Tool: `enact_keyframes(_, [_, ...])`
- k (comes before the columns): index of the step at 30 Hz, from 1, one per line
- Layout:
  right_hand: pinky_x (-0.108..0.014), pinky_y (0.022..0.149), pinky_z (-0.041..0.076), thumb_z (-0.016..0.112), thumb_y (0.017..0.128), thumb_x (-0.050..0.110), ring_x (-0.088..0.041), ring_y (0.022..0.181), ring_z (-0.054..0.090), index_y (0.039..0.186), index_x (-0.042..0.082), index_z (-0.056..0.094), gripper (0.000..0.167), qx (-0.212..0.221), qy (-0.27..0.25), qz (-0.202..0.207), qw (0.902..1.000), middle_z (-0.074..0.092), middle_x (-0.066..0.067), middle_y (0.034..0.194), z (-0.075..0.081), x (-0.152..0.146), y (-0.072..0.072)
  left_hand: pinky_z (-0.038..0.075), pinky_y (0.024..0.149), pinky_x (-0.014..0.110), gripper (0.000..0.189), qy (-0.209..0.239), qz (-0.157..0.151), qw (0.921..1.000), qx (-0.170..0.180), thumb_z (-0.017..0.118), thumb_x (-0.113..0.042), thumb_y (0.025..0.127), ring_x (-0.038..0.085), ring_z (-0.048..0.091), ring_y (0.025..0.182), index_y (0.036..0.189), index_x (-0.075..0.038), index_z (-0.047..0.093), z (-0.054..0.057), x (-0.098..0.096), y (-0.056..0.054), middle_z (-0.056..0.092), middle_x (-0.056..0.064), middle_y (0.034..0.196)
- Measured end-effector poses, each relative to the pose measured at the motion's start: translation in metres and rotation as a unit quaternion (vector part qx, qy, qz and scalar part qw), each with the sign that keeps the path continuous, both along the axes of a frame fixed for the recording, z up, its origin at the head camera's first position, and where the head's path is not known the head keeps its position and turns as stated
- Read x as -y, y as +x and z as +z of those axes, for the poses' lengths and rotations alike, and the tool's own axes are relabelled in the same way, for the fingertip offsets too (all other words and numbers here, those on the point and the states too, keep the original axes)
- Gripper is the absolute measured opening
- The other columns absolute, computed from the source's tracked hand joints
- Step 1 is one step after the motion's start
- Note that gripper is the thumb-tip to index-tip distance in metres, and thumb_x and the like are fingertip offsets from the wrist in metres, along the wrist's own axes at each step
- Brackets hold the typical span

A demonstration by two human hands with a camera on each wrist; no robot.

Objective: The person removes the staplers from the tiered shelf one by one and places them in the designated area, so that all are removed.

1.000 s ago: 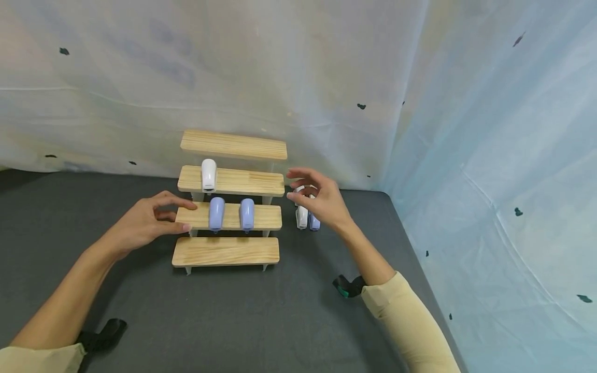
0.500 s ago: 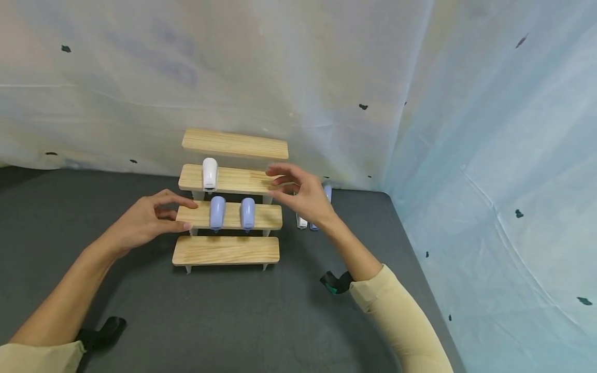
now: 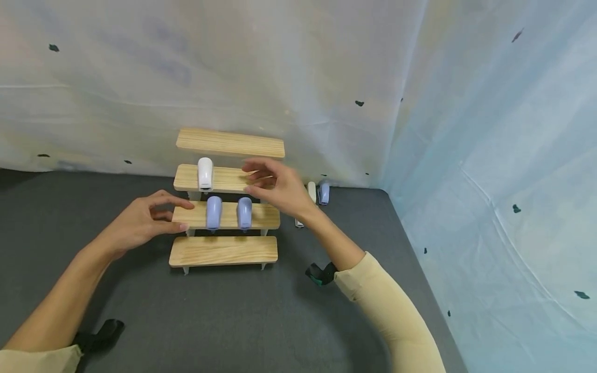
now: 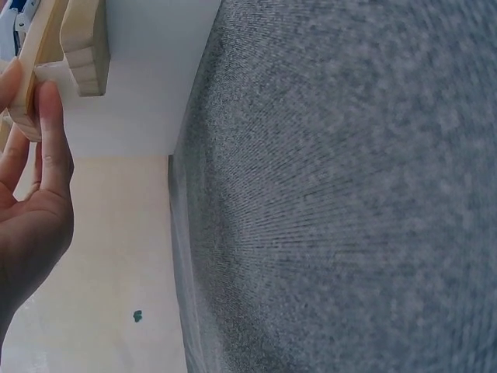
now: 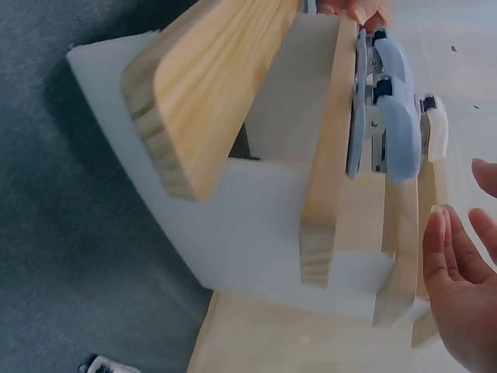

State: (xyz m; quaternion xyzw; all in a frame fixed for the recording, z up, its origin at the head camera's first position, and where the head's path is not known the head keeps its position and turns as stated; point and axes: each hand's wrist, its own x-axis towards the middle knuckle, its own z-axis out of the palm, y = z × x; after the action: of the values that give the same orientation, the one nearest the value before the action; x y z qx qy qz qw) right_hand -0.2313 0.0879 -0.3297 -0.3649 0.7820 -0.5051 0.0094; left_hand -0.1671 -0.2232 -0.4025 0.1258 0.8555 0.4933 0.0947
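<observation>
A wooden stepped stand (image 3: 224,251) bears small staplers. A white stapler (image 3: 205,174) lies on the second board from the top. On the board below lie two lilac staplers, a left one (image 3: 214,213) and a right one (image 3: 244,213). My left hand (image 3: 140,223) pinches the left end of that lower board, thumb and fingers on opposite sides in the left wrist view. My right hand (image 3: 280,189) is over the right part of the second board, fingers loosely bent, holding nothing visible. Whether it touches the wood I cannot tell.
Right of the stand, on the dark grey table (image 3: 224,321), lie a white stapler (image 3: 311,191) and a lilac stapler (image 3: 324,192). Another white one (image 3: 299,223) shows partly behind my right wrist. Pale sheeting (image 3: 317,77) hangs behind and at the right.
My right hand has moved left from above the loose staplers to the second board, uncovering the far staplers on the table. The left hand keeps its grip; the staplers on the stand stay put.
</observation>
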Motion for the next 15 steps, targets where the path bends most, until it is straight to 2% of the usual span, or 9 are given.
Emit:
enact_keyframes(9, [-0.027,0.093,0.052,0.075,0.089,0.006,-0.021,0.109,0.063,0.138,0.003,0.055,0.053,0.013,0.004,0.017,0.9998,0.063,-0.011,0.127,0.000,0.023,0.000,0.052,0.072,0.032,0.053,-0.007,0.010,0.9999,0.007,0.076,-0.033,0.090,0.021,0.062,0.084,0.135,-0.012,0.059,-0.002,0.004,0.007,0.043,0.007,0.129])
enact_keyframes(15, [-0.023,0.096,0.049,0.076,0.089,0.009,-0.018,0.112,0.062,0.139,0.003,0.054,0.055,0.032,0.011,0.019,0.9992,0.062,-0.009,0.130,0.003,0.037,-0.001,0.052,0.072,0.032,0.053,-0.009,0.009,0.9999,0.009,0.076,-0.034,0.090,0.022,0.063,0.085,0.135,-0.013,0.059,-0.002,0.003,0.005,0.042,0.007,0.129])
